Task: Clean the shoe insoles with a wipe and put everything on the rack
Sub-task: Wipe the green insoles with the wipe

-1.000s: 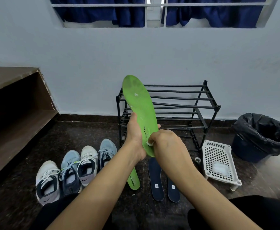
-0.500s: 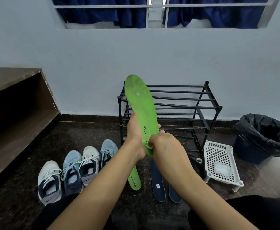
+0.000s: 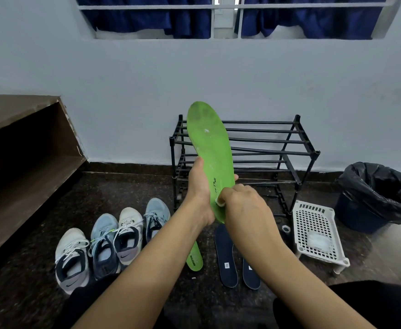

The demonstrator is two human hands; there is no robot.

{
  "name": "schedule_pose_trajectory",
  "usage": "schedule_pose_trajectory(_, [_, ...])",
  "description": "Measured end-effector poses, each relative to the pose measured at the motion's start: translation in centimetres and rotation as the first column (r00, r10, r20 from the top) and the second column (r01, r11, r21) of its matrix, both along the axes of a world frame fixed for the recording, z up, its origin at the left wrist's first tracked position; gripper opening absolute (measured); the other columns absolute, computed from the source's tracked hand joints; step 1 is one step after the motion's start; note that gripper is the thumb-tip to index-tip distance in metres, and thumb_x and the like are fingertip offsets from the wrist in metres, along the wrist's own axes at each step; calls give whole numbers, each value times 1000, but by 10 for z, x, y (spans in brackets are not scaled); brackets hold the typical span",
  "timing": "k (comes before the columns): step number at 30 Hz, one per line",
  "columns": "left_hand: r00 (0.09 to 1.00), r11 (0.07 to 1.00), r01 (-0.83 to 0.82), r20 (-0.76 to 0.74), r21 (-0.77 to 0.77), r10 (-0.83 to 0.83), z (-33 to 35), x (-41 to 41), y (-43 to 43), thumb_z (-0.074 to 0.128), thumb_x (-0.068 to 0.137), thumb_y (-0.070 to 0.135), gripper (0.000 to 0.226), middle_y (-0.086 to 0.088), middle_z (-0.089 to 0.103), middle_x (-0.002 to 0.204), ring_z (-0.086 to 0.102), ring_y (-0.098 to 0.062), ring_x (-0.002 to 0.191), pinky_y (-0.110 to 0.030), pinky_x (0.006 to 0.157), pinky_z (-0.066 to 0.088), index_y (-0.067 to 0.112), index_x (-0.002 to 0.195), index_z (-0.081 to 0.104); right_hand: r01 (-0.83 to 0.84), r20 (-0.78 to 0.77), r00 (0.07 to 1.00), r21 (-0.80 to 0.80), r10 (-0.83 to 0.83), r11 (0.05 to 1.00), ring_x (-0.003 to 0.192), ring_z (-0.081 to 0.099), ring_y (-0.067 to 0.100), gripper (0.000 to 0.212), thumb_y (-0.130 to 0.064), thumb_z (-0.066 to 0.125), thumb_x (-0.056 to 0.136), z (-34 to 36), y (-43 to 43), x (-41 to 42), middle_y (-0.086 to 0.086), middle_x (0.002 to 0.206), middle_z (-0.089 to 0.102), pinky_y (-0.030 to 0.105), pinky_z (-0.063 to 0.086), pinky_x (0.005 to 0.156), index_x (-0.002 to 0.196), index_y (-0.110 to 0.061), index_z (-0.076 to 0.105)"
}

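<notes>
Okay, my left hand (image 3: 200,193) grips the green insole (image 3: 212,148) upright near its heel end, fingers wrapped behind it. My right hand (image 3: 239,205) is curled, pinching a white wipe (image 3: 219,202) against the insole's lower face. The rack (image 3: 266,141) stands behind. On the floor lie a second green insole (image 3: 194,258) and two navy insoles (image 3: 225,255), with the shoes (image 3: 128,233) to the left and a white basket (image 3: 316,231) right of the rack.

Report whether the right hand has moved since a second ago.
No, not noticeably: the right hand pinches the wipe at the green insole heel end, in front of the black rack bottom rails, as before.
</notes>
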State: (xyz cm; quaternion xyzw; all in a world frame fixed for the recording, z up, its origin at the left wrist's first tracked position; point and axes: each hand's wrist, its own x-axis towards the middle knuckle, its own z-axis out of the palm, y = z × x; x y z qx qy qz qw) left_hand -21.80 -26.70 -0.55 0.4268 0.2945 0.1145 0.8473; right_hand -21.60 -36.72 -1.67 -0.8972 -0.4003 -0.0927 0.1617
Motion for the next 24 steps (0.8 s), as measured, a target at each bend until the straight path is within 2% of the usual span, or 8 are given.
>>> schedule_pose_trajectory(2, [1000, 1000, -11, -4, -9, 11, 0, -1, 0, 24, 100, 59, 67, -19, 66, 93, 63, -31, 75, -34, 69, 51, 7, 98, 66, 1, -7, 1000, -22, -1, 1000, 117, 41, 20, 25, -3, 46, 92, 0, -1, -5, 3, 114, 51, 30, 41, 75, 113, -13, 54])
schedule_pose_trajectory(9, [999, 999, -35, 38, -13, 36, -3, 3, -2, 23, 99, 60, 70, -18, 64, 91, 59, -31, 87, -36, 74, 48, 5, 94, 65, 0, -10, 1000, 82, 1, 997, 100, 50, 22, 20, 0, 56, 84, -6, 1, 12, 3, 98, 59, 28, 36, 62, 100, -10, 63])
schedule_pose_trajectory(13, [999, 999, 33, 32, -38, -31, -4, 2, -10, 28, 99, 58, 61, -6, 61, 66, 56, -20, 60, -28, 58, 42, 12, 76, 61, 32, 59, 998, 115, -39, 993, 87, 55, 26, 19, 6, 65, 73, -7, 2, 19, 5, 85, 61, 28, 35, 53, 86, -8, 65])
schedule_pose_trajectory(18, [998, 997, 51, 35, -65, -48, 1, 1, -13, 30, 98, 54, 52, -5, 54, 72, 50, -19, 63, -29, 58, 38, 15, 78, 57, 55, 60, 996, 98, -61, 994, 98, 50, 24, 22, 2, 55, 83, -1, 1, 21, 5, 98, 60, 30, 37, 63, 101, -9, 63])
schedule_pose_trajectory(21, [999, 998, 46, 14, -53, -45, 1, 1, -12, 29, 99, 55, 58, -10, 60, 79, 56, -23, 69, -29, 63, 43, 11, 85, 63, 45, 28, 999, 30, -45, 999, 110, 44, 20, 27, -1, 52, 87, 0, -1, 11, 2, 110, 54, 26, 33, 67, 112, -13, 55])
schedule_pose_trajectory(24, [1000, 999, 21, -11, -36, -22, -1, 2, -10, 24, 99, 59, 67, -18, 64, 93, 58, -28, 81, -31, 71, 47, 7, 98, 66, 27, -24, 999, -10, -28, 1000, 111, 42, 19, 28, -1, 49, 89, 0, -4, 1, 2, 114, 52, 26, 34, 69, 114, -13, 52])
